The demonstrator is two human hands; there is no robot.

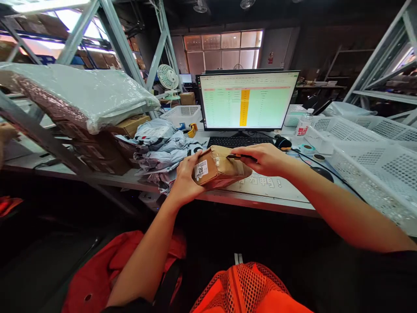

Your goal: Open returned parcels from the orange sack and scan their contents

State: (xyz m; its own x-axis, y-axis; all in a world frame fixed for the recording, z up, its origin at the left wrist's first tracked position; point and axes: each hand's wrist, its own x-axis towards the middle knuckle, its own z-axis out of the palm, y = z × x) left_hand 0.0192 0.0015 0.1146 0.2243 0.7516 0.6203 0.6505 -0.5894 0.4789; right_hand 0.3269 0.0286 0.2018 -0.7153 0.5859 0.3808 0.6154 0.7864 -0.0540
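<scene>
Head view: left hand (185, 180) clamped on a taped kraft-paper parcel (221, 167), right hand (263, 158) pinching a slim black tool (243, 157) against the parcel's top, both hands close together above the desk edge (260, 202), crumpled grey mailers (156, 150) just left, keyboard (239, 141) far.

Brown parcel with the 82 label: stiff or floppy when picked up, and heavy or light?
The parcel looks fairly stiff, since it keeps a boxy shape under the left hand. It is probably light, given its small size against that hand. Its shiny tape may feel slightly slippery.
</scene>
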